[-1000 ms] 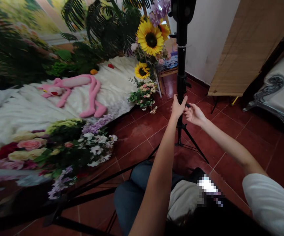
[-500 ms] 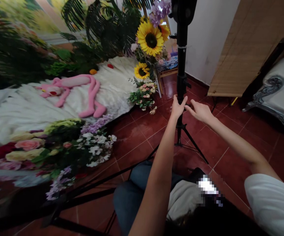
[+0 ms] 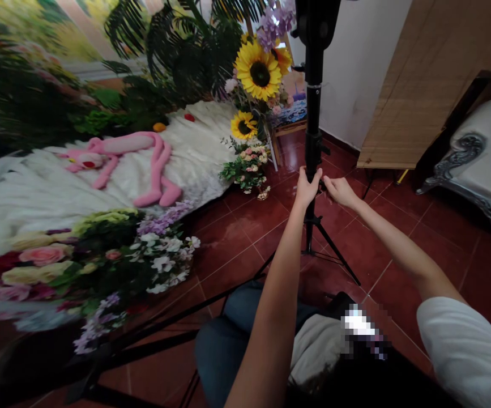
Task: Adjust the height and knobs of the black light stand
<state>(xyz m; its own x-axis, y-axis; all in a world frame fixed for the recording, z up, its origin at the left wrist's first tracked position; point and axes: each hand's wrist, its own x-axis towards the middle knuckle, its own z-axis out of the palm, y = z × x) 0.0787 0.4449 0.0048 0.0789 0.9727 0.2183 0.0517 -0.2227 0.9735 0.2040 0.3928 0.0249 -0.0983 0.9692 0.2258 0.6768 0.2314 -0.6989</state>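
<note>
Black tripod stand (image 3: pixel 313 144), upright on the floor right in front of the person. Who has hold of it?

The left hand (image 3: pixel 307 190). Its fingers curl closed around the pole, just under a thicker joint, so that grip is firm.

And the right hand (image 3: pixel 341 191)?

Loosely open, fingers reaching for a small knob (image 3: pixel 324 184) on the pole. They're just beside it, but I can't tell if they touch.

What's around them?

Glossy dark red floor tiles (image 3: pixel 237 232), a white wall (image 3: pixel 355 73), and a bamboo blind (image 3: pixel 423 85). There's a silver-scrolled bench (image 3: pixel 474 153) to the right. On the left, a pink plush panther (image 3: pixel 118 144) lies on white feathery cloth (image 3: pixel 194 164), with 2 sunflowers (image 3: pixel 257 72) beyond it.

Anything hard to make out?

The frame cuts off the top of the stand. A pixelated patch (image 3: pixel 359 328) blurs something on the person's lap, beside the blue jeans (image 3: pixel 215 351).
</note>
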